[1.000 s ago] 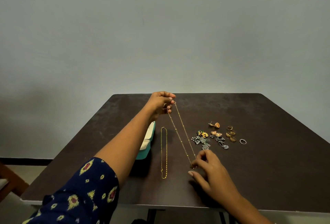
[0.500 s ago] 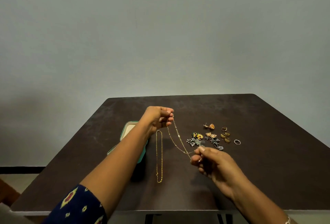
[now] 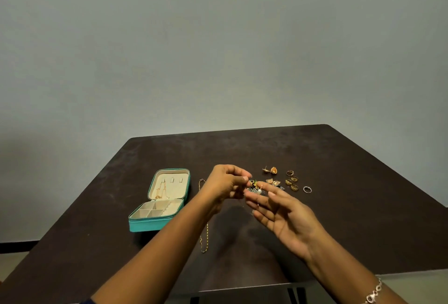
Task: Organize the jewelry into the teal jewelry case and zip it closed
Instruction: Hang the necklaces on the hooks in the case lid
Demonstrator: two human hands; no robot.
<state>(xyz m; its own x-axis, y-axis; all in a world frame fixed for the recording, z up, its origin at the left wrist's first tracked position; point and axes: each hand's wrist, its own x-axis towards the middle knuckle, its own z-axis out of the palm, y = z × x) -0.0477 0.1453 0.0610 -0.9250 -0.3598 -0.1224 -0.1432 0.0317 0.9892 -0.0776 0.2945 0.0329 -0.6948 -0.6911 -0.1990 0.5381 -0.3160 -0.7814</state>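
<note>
teal, the jewelry case lies open on the dark brown table, left of both hands, its cream lid flat toward the wall and a thin chain hanging from one of the lid's hooks. the divided cream tray sits nearer the person.

from the head camera, the left hand is raised over the table's middle with fingertips pinched together on the fine beaded necklace. the right hand is held palm up, fingers spread and loose, touching the left fingertips; the necklace drapes over its fingers, and a small pale bead rests near the index finger. the rest of this chain is too thin to trace.

a second gold chain lies straight on the table, between the case and the left forearm, partly hidden by that arm.

beyond the hands sits a cluster of earrings, then gold rings, with a silver ring furthest right. a bracelet circles the right wrist.
</note>
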